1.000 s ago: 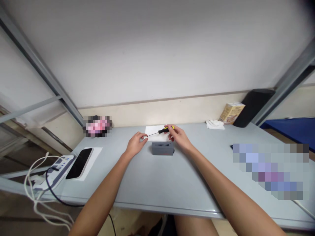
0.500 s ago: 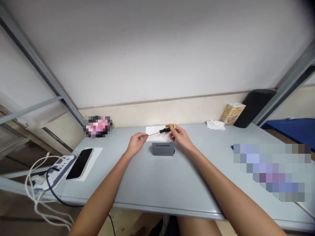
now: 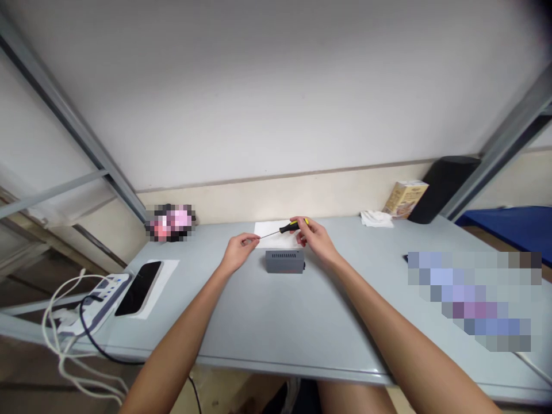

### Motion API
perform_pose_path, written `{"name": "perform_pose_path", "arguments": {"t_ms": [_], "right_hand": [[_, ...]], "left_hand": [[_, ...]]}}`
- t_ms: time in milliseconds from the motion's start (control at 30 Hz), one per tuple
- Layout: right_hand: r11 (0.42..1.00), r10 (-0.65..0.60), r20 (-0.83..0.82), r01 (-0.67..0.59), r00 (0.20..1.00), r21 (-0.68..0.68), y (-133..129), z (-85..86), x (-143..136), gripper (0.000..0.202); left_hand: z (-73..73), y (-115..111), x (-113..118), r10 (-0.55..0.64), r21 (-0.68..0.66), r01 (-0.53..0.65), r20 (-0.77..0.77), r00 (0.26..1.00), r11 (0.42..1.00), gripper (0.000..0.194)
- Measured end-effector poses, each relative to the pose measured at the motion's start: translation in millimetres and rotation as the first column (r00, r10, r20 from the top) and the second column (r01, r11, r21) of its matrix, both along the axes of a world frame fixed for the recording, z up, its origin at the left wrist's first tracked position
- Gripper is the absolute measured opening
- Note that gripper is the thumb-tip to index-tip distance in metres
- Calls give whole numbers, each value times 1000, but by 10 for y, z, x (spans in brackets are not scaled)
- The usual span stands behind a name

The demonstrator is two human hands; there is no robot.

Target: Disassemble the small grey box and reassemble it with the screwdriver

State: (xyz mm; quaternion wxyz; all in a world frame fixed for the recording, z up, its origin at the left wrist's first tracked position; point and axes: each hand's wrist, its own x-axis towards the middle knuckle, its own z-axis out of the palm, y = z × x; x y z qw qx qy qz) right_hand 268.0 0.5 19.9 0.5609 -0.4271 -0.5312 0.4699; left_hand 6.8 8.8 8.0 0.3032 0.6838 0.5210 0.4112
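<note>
A screwdriver (image 3: 288, 228) with a black and yellow handle is gripped by my right hand (image 3: 317, 238), its thin shaft pointing left. At the shaft's tip, my left hand (image 3: 238, 251) is closed in a pinch; whatever small thing may be between the thumb and fingers is too small to make out. Just below and between both hands, a small dark grey metal box (image 3: 284, 263) with a row of slots along its upper part stands on the grey table (image 3: 276, 322). Behind it lies a sheet of white paper (image 3: 268, 237), partly covered by my hands and the screwdriver.
On the left are a phone (image 3: 140, 287) on white paper and a power strip (image 3: 106, 299) with tangled cables. At the back right stand a yellow carton (image 3: 405, 200), crumpled tissue (image 3: 376, 219) and a black cylinder-like object (image 3: 444, 190). Blurred-out items sit at both sides.
Both hands and the screwdriver hold almost the same pose. The whole view has shifted very slightly; the grey box stays in place.
</note>
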Motion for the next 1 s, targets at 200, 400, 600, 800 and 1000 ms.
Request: {"name": "perform_pose_path", "arguments": {"t_ms": [200, 400, 600, 800, 1000], "right_hand": [[999, -36, -57, 36, 998, 0, 1, 40, 5, 64], [996, -82, -117, 85, 990, 18, 4, 74, 26, 64], [998, -61, -126, 61, 990, -3, 5, 75, 34, 65], [999, -44, -167, 41, 985, -22, -6, 81, 36, 61], [1000, -19, -184, 20, 983, 2, -20, 118, 51, 59]], "left_hand": [[90, -53, 28, -8, 34, 5, 77, 997, 999, 35], [109, -100, 85, -50, 45, 46, 101, 994, 998, 36], [75, -93, 101, -41, 41, 36, 125, 991, 999, 38], [56, -101, 128, -30, 25, 26, 169, 985, 999, 41], [92, -131, 167, -24, 29, 20, 174, 984, 999, 40]]}}
